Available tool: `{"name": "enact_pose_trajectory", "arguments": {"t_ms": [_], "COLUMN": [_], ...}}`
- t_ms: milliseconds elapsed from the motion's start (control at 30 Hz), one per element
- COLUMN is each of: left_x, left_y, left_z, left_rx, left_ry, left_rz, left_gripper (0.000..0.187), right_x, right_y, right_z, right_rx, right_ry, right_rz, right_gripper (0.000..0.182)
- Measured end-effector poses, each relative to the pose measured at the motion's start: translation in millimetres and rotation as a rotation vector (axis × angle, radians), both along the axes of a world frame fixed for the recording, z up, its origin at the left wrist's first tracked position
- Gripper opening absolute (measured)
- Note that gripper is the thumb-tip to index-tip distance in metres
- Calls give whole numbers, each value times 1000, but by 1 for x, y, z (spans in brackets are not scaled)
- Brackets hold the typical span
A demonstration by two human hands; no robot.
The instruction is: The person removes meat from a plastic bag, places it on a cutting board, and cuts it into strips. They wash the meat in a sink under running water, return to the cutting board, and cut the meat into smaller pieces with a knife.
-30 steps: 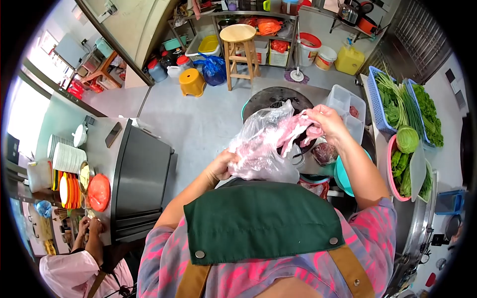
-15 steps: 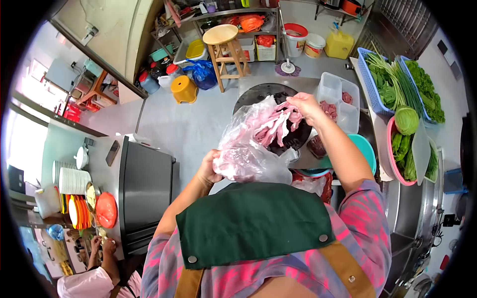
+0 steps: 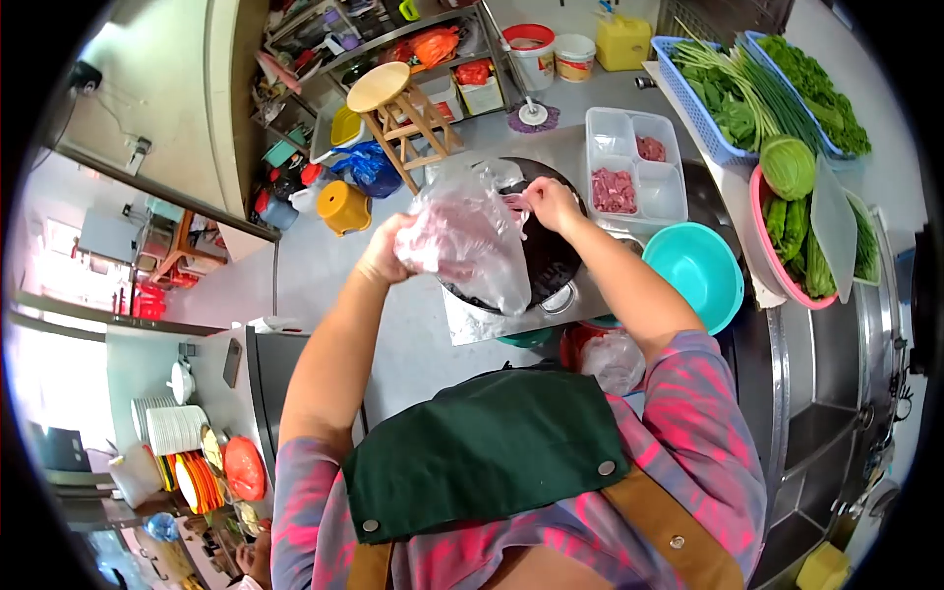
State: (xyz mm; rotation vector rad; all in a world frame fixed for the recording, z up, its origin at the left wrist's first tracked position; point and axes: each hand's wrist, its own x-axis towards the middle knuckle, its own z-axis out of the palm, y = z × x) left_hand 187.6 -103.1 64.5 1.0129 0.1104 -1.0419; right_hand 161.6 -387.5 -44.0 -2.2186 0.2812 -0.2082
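My left hand [image 3: 388, 250] is closed on the side of a clear plastic bag [image 3: 462, 241] with pink meat inside. At the bag's right side my right hand [image 3: 553, 204] pinches a strip of pale pink meat [image 3: 515, 204], most of it hidden by the bag. Below both hands lies a round dark board [image 3: 560, 258] on a metal table [image 3: 472, 323]. Right of the board stands a clear divided container [image 3: 657, 202] with cut red meat [image 3: 613, 191] in two of its compartments.
A turquoise basin [image 3: 693, 277] stands beside my right forearm. Farther right are a blue vegetable basket [image 3: 710, 138] and a pink basin of greens [image 3: 762, 221]. A wooden stool [image 3: 380, 87] stands ahead. At lower left, a co-worker's arm shows near stacked plates [image 3: 177, 431].
The bag has been raised and moved forward over the board with my left hand. My right hand has shifted left, and much less meat shows outside the bag. The view has turned.
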Motion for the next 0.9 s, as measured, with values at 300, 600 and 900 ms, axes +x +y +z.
{"name": "enact_pose_trajectory", "arguments": {"t_ms": [300, 600, 900], "left_x": [9, 32, 38], "left_y": [-108, -106, -52], "left_z": [58, 97, 72], "left_rx": [540, 1129, 1067], "left_ry": [-356, -1118, -968], "left_rz": [-207, -277, -59], "left_gripper": [26, 46, 51], "right_x": [-4, 8, 6], "right_y": [37, 7, -9], "right_z": [-16, 37, 38], "right_rx": [399, -250, -481], "right_ry": [-419, -99, -116], "right_rz": [575, 89, 369], "right_gripper": [57, 40, 27]}}
